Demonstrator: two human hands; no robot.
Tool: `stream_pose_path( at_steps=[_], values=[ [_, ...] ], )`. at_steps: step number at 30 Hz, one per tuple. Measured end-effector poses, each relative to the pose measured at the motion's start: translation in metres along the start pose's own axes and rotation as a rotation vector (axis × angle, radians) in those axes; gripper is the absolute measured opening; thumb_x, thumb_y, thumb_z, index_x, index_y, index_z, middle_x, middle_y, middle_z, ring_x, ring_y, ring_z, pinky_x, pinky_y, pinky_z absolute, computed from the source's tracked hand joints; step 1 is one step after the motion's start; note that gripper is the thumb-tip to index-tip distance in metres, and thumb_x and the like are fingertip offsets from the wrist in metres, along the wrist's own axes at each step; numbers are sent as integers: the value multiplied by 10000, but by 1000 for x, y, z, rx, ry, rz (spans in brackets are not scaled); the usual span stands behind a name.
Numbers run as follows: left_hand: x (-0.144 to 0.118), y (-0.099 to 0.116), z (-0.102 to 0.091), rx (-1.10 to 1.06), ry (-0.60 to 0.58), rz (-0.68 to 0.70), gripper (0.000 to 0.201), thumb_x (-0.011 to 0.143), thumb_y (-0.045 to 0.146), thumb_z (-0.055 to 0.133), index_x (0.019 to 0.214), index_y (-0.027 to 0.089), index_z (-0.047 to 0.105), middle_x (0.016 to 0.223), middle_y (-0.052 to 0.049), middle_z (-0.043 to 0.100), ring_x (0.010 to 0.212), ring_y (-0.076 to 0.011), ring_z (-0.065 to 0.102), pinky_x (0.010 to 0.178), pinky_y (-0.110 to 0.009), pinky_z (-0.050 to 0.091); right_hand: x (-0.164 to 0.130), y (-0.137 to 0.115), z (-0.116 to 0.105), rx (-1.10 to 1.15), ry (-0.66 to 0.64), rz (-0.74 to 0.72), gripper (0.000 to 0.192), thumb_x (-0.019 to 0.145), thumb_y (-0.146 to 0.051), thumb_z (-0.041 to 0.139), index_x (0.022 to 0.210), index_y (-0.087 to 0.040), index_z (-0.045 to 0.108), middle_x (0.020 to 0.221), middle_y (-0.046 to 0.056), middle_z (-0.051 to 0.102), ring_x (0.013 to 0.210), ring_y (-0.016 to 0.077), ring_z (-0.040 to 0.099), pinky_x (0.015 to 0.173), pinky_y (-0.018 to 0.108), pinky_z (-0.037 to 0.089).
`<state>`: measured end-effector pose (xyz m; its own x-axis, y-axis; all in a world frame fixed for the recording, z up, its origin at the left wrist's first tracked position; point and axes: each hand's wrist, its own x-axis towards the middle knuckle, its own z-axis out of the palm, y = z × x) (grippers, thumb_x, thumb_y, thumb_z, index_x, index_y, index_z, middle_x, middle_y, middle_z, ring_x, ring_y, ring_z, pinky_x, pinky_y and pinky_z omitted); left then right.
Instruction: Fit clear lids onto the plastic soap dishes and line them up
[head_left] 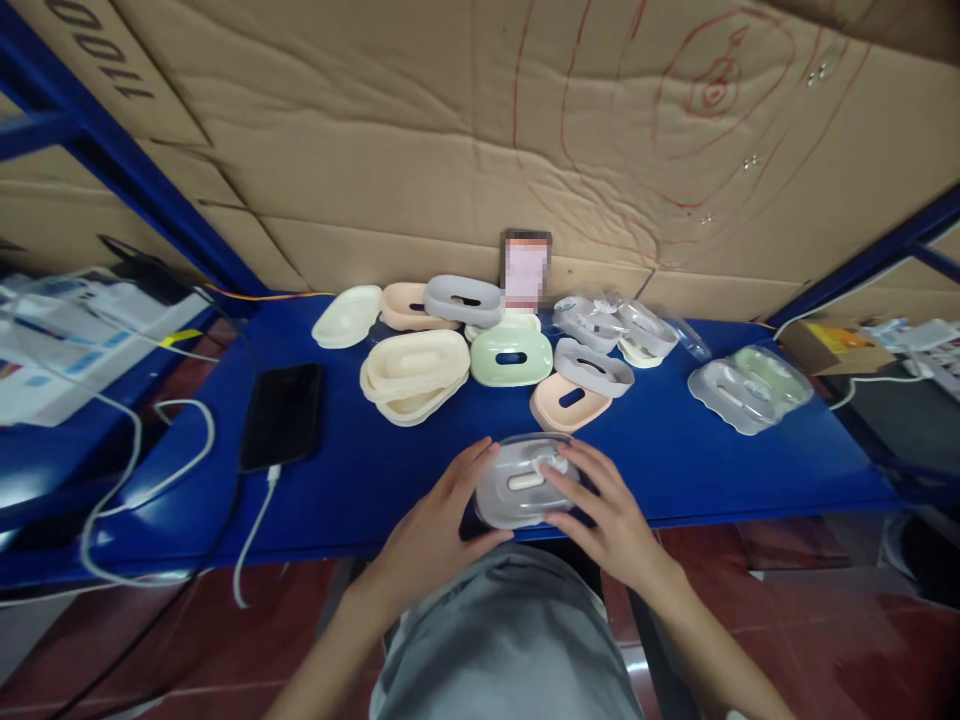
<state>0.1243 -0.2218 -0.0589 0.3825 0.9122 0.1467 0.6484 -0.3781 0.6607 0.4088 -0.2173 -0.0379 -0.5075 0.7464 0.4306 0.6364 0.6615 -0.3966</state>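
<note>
Box (499, 497) sits right inside the grip, between both hands, over the near edge of the blue table (360, 500). Left hand (442, 510) is closed on its left side, fingertips at the far left corner, thumb along the near edge. Right hand (606, 505) is closed on the right side, fingers spread over the top and near right corner. Resting on the table or lifted: can't tell.

Box looks: gray, rounded oblong, shiny clear cover, lying about flat. Pale bar (525, 482) in the middle of the top, round whitish patch (550, 462) behind it, partly under right fingers.

Just beyond the grip: peach tray (551, 412) with a slot, gray rim (592, 372) overlapping it. Farther on, green tray (487, 368), also slotted. Beyond and left of the grip: stack of cream trays (415, 355), plus another gray tray (450, 290) at the back. Beyond and right: gray pieces in clear plastic (589, 325). Well off to the right: covered boxes (739, 395), gray and green. Well left: dark phone (281, 415), white cable (259, 530) plugged in.
</note>
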Motion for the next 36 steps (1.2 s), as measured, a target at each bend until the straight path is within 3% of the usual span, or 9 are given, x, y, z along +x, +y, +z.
stream_pose_path(
  at_steps=[9, 13, 18, 27, 31, 36],
  values=[
    [2, -3, -2, -58, -3, 11, 933, 912, 364, 839, 1672, 408, 299, 1681, -81, 473, 1506, -322, 543, 1172, -498, 559, 7, 1, 2, -123, -97, -145, 587, 1056, -305, 649, 1624, -297, 502, 1596, 151, 560, 1570, 350, 437, 1219, 590, 501],
    [-1, -7, 1, -36, 46, 59, 943, 907, 401, 849, 1675, 397, 301, 1687, -82, 484, 1517, -307, 533, 1203, -489, 530, 7, 5, 4, -114, -120, -199, 647, 1054, -284, 658, 1661, -295, 436, 1592, 130, 581, 1576, 315, 440, 1279, 613, 420],
    [-7, -11, 7, 33, 148, 153, 851, 977, 426, 770, 1683, 371, 298, 1668, -103, 514, 1482, -285, 575, 1153, -441, 575, 5, 8, 6, -132, -134, -254, 631, 1056, -221, 646, 1649, -306, 446, 1619, 89, 565, 1626, 297, 350, 1299, 640, 369],
    [-1, -9, 5, 43, 67, 60, 955, 949, 416, 801, 1704, 367, 218, 1678, -120, 492, 1521, -322, 526, 1204, -516, 521, 20, 12, -3, -90, -177, -223, 517, 1072, -326, 628, 1583, -311, 546, 1557, 97, 615, 1549, 307, 460, 1211, 569, 507],
    [-1, -13, 8, 23, 68, 54, 925, 947, 413, 801, 1690, 375, 251, 1668, -115, 501, 1518, -323, 529, 1184, -525, 536, 20, 15, 0, -47, -206, -199, 573, 1047, -406, 668, 1595, -310, 529, 1615, 106, 552, 1606, 324, 366, 1241, 592, 464],
    [-1, -10, 6, 48, 39, 58, 894, 966, 409, 778, 1689, 385, 253, 1672, -107, 499, 1508, -315, 542, 1166, -503, 554, 13, 15, 1, -10, -172, -110, 633, 1043, -340, 675, 1638, -311, 461, 1753, 111, 342, 1678, 344, 180, 1274, 593, 425]
  ],
)
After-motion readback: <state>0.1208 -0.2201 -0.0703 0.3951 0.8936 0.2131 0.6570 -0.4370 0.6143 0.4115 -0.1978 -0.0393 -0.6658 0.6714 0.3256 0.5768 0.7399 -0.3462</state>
